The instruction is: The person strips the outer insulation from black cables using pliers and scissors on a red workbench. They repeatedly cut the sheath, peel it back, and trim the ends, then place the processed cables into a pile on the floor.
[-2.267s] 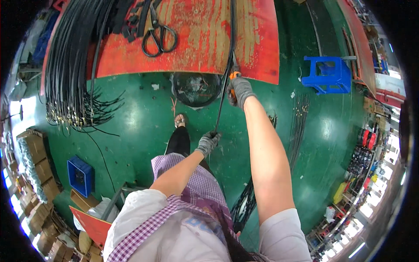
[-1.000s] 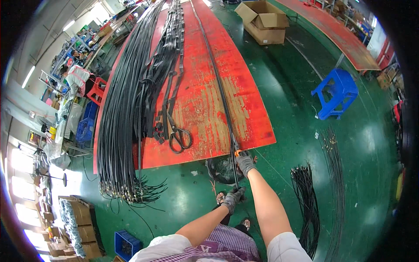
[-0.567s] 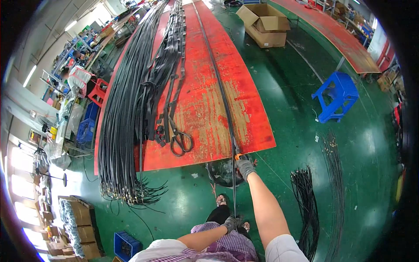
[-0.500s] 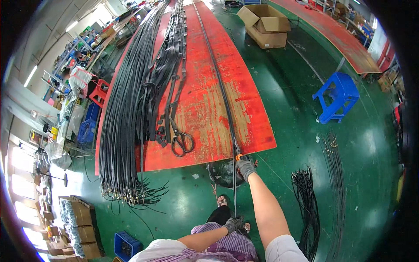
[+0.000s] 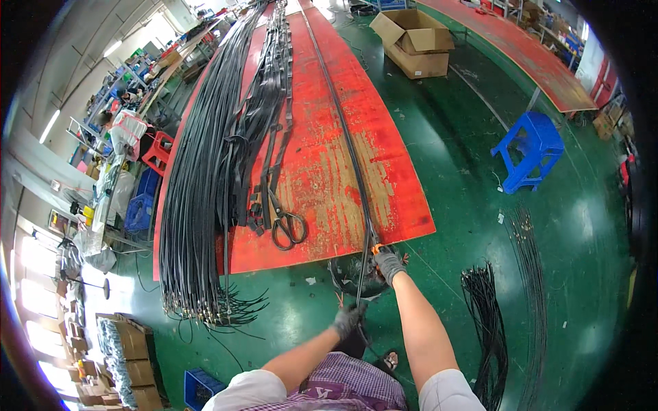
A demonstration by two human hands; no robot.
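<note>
Both gloved hands grip one black cable (image 5: 346, 147): right hand (image 5: 389, 264) at the red tabletop (image 5: 322, 137) edge, left hand (image 5: 348, 319) lower; scissors (image 5: 286, 225) lie left of them.

My right arm reaches out straight, gloved right hand (image 5: 389, 262) clenched; my left hand (image 5: 348, 318), gloved too, is fisted lower, elbow bent.

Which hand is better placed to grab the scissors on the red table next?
Left, probably. The scissors lie left of the cable; the left hand is on that side, while the right hand grips the cable at the table edge.
</note>
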